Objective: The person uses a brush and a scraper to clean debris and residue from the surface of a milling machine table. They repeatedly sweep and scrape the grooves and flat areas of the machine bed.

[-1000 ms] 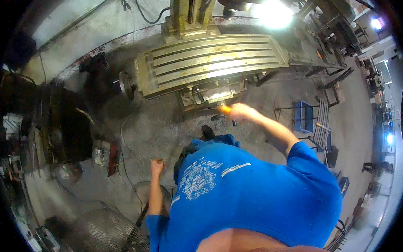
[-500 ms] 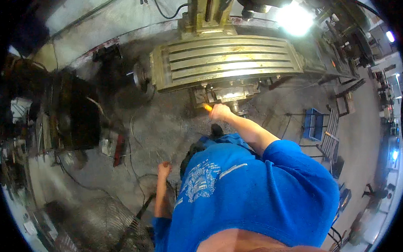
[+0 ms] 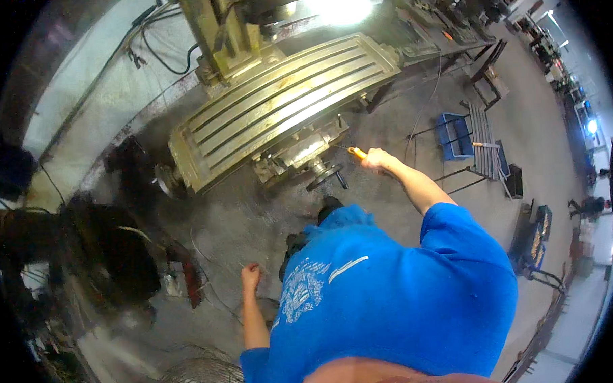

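Observation:
In my right hand (image 3: 377, 160) is a tool with a yellow-orange handle (image 3: 357, 152) and what looks like a thin dark shaft; its exact kind is too small to make out. The hand is closed around the handle, held out to the right of a dark handwheel (image 3: 327, 176) under the machine's front edge. Behind it stretches the slotted milling machine table (image 3: 283, 101), bare metal with long parallel grooves. My left hand (image 3: 250, 274) hangs low beside my body, fingers curled in, touching nothing around it. Whatever it may hold is hidden.
A blue crate (image 3: 455, 136) and a slatted metal rack (image 3: 484, 145) stand at right. Beyond the machine table is a workbench (image 3: 443, 45) with tools. A wire fan guard (image 3: 198, 379) lies near my lower left, and cables run across the floor at left.
My view has turned to the right. My right hand has moved with the yellow-handled tool from left of the handwheel to its right. The left hand still hangs by my side.

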The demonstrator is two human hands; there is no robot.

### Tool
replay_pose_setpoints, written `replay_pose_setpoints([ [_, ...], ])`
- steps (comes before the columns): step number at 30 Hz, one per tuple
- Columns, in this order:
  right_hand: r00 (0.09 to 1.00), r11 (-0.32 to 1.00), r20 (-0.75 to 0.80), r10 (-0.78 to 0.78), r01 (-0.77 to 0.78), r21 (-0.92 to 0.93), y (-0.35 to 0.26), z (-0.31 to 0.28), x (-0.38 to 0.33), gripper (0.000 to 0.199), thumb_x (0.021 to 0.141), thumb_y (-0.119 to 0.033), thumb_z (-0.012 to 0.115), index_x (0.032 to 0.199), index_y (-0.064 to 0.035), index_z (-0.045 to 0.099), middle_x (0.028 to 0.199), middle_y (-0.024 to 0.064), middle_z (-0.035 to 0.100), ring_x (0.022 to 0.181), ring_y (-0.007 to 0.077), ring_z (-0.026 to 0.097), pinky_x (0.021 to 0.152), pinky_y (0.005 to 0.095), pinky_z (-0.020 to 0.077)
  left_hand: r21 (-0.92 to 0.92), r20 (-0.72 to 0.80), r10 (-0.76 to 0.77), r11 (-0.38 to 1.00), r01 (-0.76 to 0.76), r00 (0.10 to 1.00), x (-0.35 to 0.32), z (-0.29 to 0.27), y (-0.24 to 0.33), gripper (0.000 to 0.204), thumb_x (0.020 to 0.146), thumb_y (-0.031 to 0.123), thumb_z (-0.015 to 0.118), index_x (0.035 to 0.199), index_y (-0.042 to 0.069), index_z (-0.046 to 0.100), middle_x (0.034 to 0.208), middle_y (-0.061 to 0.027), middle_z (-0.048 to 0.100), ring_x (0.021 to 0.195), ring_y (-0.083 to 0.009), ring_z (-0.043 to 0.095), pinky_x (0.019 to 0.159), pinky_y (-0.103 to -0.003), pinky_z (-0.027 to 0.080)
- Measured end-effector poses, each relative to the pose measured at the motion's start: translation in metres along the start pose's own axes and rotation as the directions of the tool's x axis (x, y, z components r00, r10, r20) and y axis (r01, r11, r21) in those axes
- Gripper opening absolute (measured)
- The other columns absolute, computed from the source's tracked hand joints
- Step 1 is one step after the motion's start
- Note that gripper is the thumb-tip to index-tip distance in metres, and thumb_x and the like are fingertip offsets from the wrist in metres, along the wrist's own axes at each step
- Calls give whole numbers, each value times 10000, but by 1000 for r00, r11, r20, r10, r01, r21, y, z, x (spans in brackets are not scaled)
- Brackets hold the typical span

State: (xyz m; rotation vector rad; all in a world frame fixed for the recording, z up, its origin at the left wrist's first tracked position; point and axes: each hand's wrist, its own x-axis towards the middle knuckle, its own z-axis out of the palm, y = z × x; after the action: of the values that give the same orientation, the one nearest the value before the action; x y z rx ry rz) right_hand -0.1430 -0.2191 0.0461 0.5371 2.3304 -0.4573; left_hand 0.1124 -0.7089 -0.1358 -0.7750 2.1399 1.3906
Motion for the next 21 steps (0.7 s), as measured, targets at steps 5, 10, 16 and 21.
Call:
replay_pose_setpoints([
  [5, 998, 1000, -63, -7, 7, 6, 23, -27, 48, 356, 661, -263, 569, 914, -18, 624, 833, 132, 638, 693, 234, 634, 654, 335, 508, -28, -67, 74, 997, -76, 995, 0, 10, 41, 258, 735, 82, 534, 939, -63, 595, 679, -113, 613, 580, -162, 587, 541, -270, 471],
  [10, 986, 983, -20, -164, 162, -82, 24, -37, 97, 404, 662, -291, 570, 998, -70, 618, 998, 131, 615, 939, 249, 594, 792, 349, 474, 167, -29, -5, 986, 10, 1000, -10, 43, 51, 264, 726, 84, 547, 942, -55, 605, 673, -124, 617, 571, -164, 589, 535, -269, 470],
  [16, 975, 971, 18, -221, 218, 93, 27, -50, 128, 374, 631, -271, 590, 942, -70, 643, 935, 121, 635, 876, 240, 616, 766, 337, 480, 293, 50, 11, 956, -25, 999, -19, 113, 144, 305, 733, 79, 531, 1001, -57, 584, 722, -123, 633, 620, -161, 599, 594, -259, 472],
  [21, 949, 951, 77, -307, 303, 59, 55, -48, 143, 363, 611, -272, 608, 916, -79, 653, 919, 112, 639, 861, 241, 618, 753, 334, 482, 155, 51, 133, 978, -140, 990, -40, 166, 225, 298, 761, 66, 515, 1028, -58, 564, 784, -131, 641, 685, -161, 606, 654, -264, 473],
])
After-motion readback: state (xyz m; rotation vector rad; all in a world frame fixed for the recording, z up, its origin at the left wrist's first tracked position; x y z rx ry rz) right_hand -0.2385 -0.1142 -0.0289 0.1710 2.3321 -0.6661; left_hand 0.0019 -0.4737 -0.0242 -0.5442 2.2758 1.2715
